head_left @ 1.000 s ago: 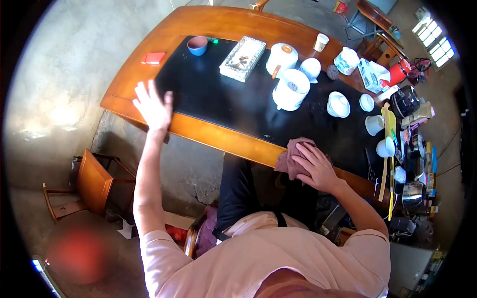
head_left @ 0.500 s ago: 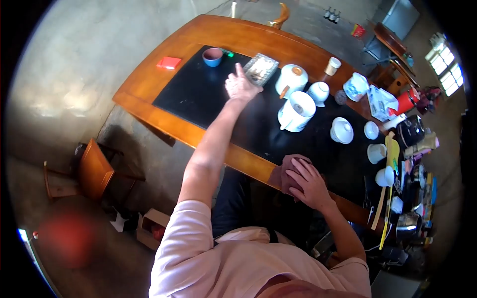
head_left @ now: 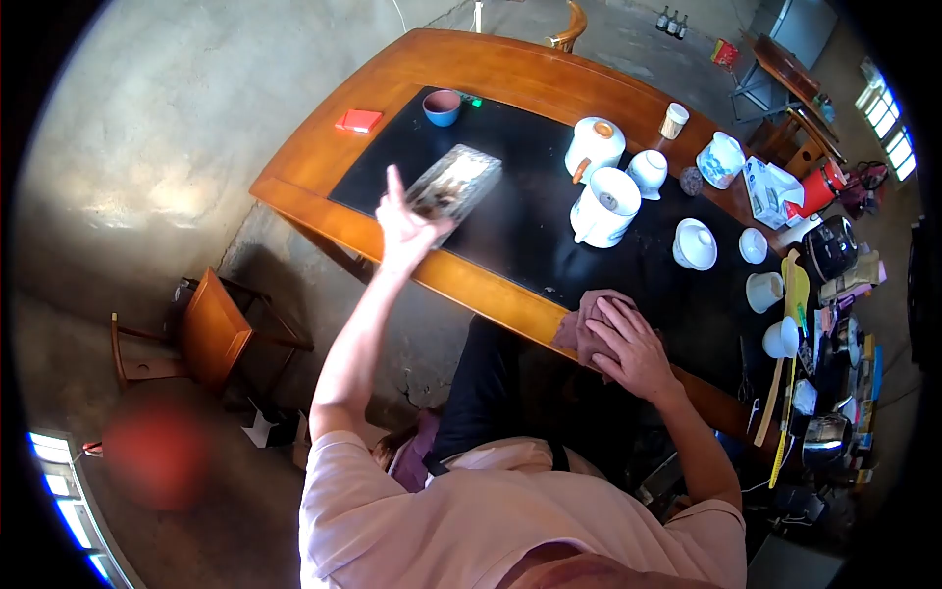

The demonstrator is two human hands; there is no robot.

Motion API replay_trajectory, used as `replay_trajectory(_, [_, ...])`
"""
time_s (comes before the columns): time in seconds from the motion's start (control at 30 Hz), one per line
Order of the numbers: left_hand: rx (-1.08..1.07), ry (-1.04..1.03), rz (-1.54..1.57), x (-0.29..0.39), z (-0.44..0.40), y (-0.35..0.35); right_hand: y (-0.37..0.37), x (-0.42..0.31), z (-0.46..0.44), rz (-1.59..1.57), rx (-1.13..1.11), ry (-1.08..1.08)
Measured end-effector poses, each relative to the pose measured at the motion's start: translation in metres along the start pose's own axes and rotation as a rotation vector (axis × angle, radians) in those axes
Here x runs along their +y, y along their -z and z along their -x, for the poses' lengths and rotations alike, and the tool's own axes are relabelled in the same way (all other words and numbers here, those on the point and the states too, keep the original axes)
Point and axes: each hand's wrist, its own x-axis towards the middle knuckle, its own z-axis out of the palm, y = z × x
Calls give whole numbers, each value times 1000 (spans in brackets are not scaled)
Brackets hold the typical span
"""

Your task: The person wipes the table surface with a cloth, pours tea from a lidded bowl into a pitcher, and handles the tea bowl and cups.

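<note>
My left hand [head_left: 405, 228] grips the near end of a patterned rectangular tray [head_left: 461, 184], one finger stretched out along its left side. The tray is slightly blurred and holds small brown bits. My right hand [head_left: 633, 350] lies on a crumpled mauve cloth [head_left: 587, 329] at the table's front edge, its fingers bent over the cloth. Beyond the tray stands a blue bowl [head_left: 442, 110] with a reddish inside. To the tray's right are a white lidded pot [head_left: 595, 147] with a wooden handle and a white pitcher [head_left: 604, 211].
A red packet [head_left: 359, 121] lies on the wooden table's [head_left: 324, 167] left part. White cups, a lidded bowl [head_left: 695, 244], a tissue pack [head_left: 771, 193] and a red canister [head_left: 822, 187] stand at the right, beside wooden tools and an electric kettle [head_left: 832, 245]. A chair [head_left: 213, 329] stands at the lower left.
A second ago my left hand was spread over the table's left edge. It then reached the tray, which has since moved toward me and left. My right hand stays on the cloth.
</note>
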Motion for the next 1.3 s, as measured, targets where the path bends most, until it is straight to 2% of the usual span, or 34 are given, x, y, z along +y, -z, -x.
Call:
replay_trajectory(0.03, [22, 10, -34, -10, 5, 16, -1, 1, 0, 5, 0, 0])
replay_trajectory(0.1, [6, -6, 313, -40, 7, 47, -5, 2, 1, 14, 0, -2])
replay_trajectory(0.17, [157, -7, 202, -75, 6, 68, -5, 0, 0, 32, -1, -10])
replay_trajectory(0.3, [330, 79, -45, -102, -4, 120, -8, -3, -5, 44, -4, 13])
replay_trajectory(0.33, [252, 253, 44, -99, -9, 135, -8, -7, -11, 48, -13, 18])
replay_trajectory(0.37, [322, 250, -6, -104, -14, 141, -10, -12, -19, 62, 1, 33])
replay_trajectory(0.47, [416, 308, -186, -137, -42, 149, -24, -31, -58, 120, 44, 55])
replay_trajectory(0.5, [408, 310, -138, -146, -51, 152, -32, -36, -74, 136, 82, 60])
replay_trajectory(0.6, [478, 342, -347, -170, -83, 146, -47, -48, -128, 99, 93, 121])
replay_trajectory(0.77, [455, 360, -322, -199, -129, 135, -76, -47, -222, 14, 77, 240])
replay_trajectory(0.83, [521, 257, -322, -214, -147, 126, -84, -41, -262, -7, 110, 252])
replay_trajectory(0.9, [430, 285, -228, -218, -165, 129, -97, -25, -299, -21, 198, 270])
replay_trajectory(1.0, [344, 285, -374, -254, -205, 130, -106, -4, -340, -15, 313, 128])
replay_trajectory(1.1, [150, 144, -83, -300, -239, 136, -116, 24, -369, 46, 511, 28])
replay_trajectory(1.13, [83, 103, 111, -296, -239, 138, -103, 20, -374, -362, 546, -131])
replay_trajectory(1.17, [154, 120, 12, -291, -237, 139, -88, 17, -381, -770, 567, -291])
replay_trajectory(1.23, [295, 154, -185, -257, -219, 136, -90, 69, -419, -490, 881, -172])
replay_trajectory(1.27, [454, 72, -303, -274, -217, 128, -63, 63, -427, -326, 993, -235])
replay_trajectory(1.3, [538, -12, -263, -275, -204, 123, -52, 82, -437, -235, 907, -258])
